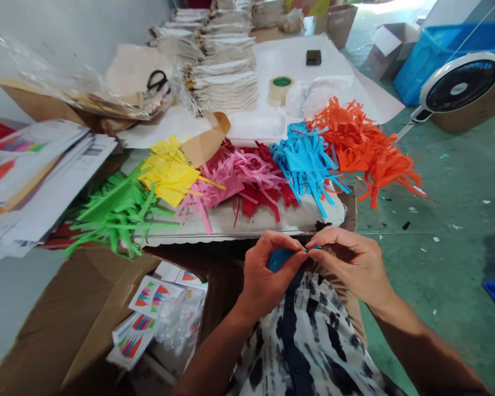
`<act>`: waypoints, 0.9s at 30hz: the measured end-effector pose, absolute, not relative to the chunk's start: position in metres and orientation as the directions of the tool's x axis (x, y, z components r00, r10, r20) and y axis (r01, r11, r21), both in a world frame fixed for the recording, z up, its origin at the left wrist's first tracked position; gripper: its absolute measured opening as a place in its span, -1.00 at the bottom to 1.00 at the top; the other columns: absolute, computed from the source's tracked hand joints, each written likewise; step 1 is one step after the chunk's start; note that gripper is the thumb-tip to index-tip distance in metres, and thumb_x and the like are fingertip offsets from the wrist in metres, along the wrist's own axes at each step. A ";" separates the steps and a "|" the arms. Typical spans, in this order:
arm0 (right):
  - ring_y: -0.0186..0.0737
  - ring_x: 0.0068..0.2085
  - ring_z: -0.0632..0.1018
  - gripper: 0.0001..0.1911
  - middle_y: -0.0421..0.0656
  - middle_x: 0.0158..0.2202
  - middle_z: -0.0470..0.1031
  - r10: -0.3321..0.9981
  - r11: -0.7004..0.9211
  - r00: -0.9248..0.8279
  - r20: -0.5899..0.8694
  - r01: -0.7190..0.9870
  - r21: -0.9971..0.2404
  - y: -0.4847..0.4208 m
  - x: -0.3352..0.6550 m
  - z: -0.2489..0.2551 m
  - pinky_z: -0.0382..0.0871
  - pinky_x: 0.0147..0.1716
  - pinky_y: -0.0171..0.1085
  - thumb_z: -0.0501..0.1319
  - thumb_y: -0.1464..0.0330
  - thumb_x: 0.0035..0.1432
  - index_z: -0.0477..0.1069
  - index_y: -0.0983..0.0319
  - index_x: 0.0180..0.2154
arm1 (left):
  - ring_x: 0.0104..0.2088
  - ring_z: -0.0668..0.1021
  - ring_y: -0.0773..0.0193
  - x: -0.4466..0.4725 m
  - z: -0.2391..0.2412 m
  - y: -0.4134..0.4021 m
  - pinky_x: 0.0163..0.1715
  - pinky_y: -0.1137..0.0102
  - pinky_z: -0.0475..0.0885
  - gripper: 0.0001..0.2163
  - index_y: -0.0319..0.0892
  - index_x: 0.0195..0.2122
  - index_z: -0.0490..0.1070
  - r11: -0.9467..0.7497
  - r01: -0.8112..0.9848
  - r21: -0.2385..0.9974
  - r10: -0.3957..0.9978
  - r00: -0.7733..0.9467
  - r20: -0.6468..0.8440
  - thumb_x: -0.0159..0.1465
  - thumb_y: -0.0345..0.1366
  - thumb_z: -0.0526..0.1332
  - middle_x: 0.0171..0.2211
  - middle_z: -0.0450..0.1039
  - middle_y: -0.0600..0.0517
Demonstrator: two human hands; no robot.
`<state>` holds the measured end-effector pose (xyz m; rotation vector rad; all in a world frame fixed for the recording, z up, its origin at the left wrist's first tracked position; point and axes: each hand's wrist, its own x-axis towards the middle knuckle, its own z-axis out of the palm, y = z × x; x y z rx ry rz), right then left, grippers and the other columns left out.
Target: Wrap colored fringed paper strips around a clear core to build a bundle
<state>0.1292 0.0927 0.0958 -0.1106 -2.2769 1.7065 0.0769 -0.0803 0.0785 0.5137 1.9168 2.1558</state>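
My left hand and my right hand meet just above my lap, fingers pinched together on a small piece of blue paper. The left hand cups most of it; the right fingertips pinch its upper edge. Right in front of the hands, a white board carries piles of cut paper strips: green, yellow, pink, red, blue and orange.
An open cardboard box at lower left holds packets of coloured cards. Printed sheets lie stacked at left. Farther back are a tape roll, scissors, stacked cloth bags, and a fan on the green floor.
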 end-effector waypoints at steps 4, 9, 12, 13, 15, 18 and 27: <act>-0.24 -0.38 0.61 -0.86 -0.20 -0.38 0.63 0.228 0.240 -0.963 0.142 -0.085 -0.967 0.093 0.130 0.095 0.52 -0.43 -0.31 0.43 0.19 0.23 0.63 0.10 -0.32 | -0.26 0.64 0.31 0.076 0.074 -0.079 -0.18 0.43 0.55 -0.85 -0.14 -0.23 0.51 -0.186 0.060 0.981 0.411 -0.902 0.134 0.27 -0.34 0.47 -0.28 0.61 0.06; -0.26 -0.41 0.58 -0.85 -0.20 -0.41 0.62 0.289 0.237 -0.948 0.134 -0.065 -0.969 0.095 0.132 0.092 0.49 -0.44 -0.31 0.41 0.21 0.24 0.61 0.11 -0.35 | -0.18 0.65 0.32 0.073 0.075 -0.080 -0.14 0.46 0.54 -0.82 -0.10 -0.09 0.54 -0.165 0.042 0.985 0.486 -0.866 0.118 0.31 -0.33 0.44 -0.19 0.63 0.04; -0.25 -0.39 0.59 -0.87 -0.20 -0.39 0.63 0.278 0.194 -0.952 0.126 -0.073 -0.978 0.096 0.132 0.088 0.49 -0.43 -0.32 0.44 0.21 0.21 0.62 0.11 -0.34 | -0.23 0.65 0.32 0.072 0.076 -0.077 -0.18 0.47 0.54 -0.83 -0.12 -0.10 0.54 -0.123 0.044 0.991 0.448 -0.889 0.095 0.32 -0.32 0.43 -0.24 0.63 0.04; -0.24 -0.37 0.60 -0.87 -0.19 -0.37 0.63 0.262 0.185 -0.958 0.119 -0.071 -0.980 0.097 0.132 0.085 0.50 -0.41 -0.31 0.45 0.21 0.20 0.62 0.11 -0.31 | -0.24 0.65 0.32 0.072 0.077 -0.076 -0.20 0.47 0.54 -0.85 -0.13 -0.13 0.54 -0.111 0.038 0.993 0.438 -0.895 0.083 0.31 -0.31 0.44 -0.25 0.63 0.04; -0.21 -0.28 0.62 -0.87 -0.18 -0.29 0.64 0.229 0.192 -0.967 0.111 -0.067 -0.979 0.099 0.135 0.079 0.53 -0.32 -0.29 0.46 0.21 0.20 0.63 0.09 -0.26 | -0.25 0.65 0.31 0.072 0.077 -0.073 -0.22 0.47 0.53 -0.85 -0.14 -0.18 0.53 -0.102 0.028 0.994 0.427 -0.901 0.069 0.30 -0.29 0.45 -0.27 0.63 0.04; -0.17 -0.15 0.64 -0.75 -0.15 -0.13 0.64 0.228 0.184 -0.967 0.112 -0.070 -0.980 0.105 0.140 0.073 0.57 -0.18 -0.24 0.47 0.21 0.19 0.62 0.04 -0.08 | -0.27 0.64 0.30 0.072 0.076 -0.071 -0.24 0.47 0.51 -0.85 -0.14 -0.19 0.52 -0.079 0.019 0.997 0.440 -0.896 0.052 0.30 -0.28 0.45 -0.28 0.62 0.04; -0.22 -0.27 0.58 -0.93 -0.19 -0.32 0.60 0.258 0.327 -0.922 0.288 -0.197 -0.924 0.123 0.145 0.085 0.45 -0.24 -0.22 0.38 0.34 0.31 0.63 0.09 -0.28 | -0.30 0.49 0.34 0.067 0.075 -0.053 -0.23 0.44 0.36 -0.80 -0.16 -0.23 0.50 0.061 0.188 0.980 0.724 -0.685 0.086 0.47 -0.16 0.23 -0.31 0.51 0.06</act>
